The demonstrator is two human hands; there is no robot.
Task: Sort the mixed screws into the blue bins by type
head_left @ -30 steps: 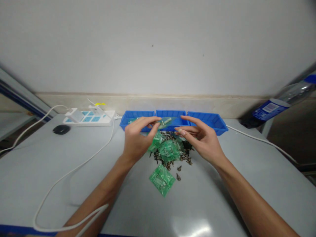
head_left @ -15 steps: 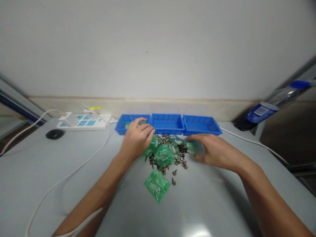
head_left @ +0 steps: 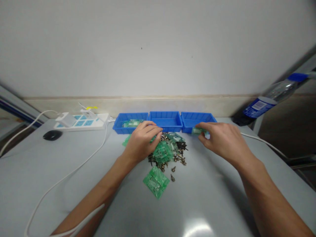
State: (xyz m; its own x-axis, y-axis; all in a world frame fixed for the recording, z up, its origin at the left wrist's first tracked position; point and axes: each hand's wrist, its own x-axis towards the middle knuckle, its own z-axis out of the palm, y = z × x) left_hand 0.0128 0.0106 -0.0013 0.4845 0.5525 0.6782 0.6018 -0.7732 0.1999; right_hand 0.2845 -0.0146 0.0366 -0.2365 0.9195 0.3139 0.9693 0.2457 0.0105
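Observation:
My right hand [head_left: 221,136] pinches a small green plastic packet [head_left: 197,130] at the front wall of the right blue bin [head_left: 197,116]. My left hand [head_left: 143,140] hovers over the left side of the pile, thumb apart from the fingers, with nothing visible in it. Under and beside it lie green packets [head_left: 163,152] on a heap of loose brass-coloured and black metal fittings [head_left: 182,144]. One green packet [head_left: 156,182] rests alone nearer to me. Another packet [head_left: 126,140] peeks out left of my left hand. The left blue bin [head_left: 118,122] holds green packets.
The middle blue bin [head_left: 165,115] stands between the other two against the wall. Two loose fittings [head_left: 172,178] lie before the heap. A power strip [head_left: 98,123], a black mouse [head_left: 52,135] and a white cable [head_left: 85,161] are left; a bottle [head_left: 261,105] leans at right.
My right hand has lifted a packet from the heap's right side to the right bin. My left hand has moved right and nearer, from the left bin to over the heap.

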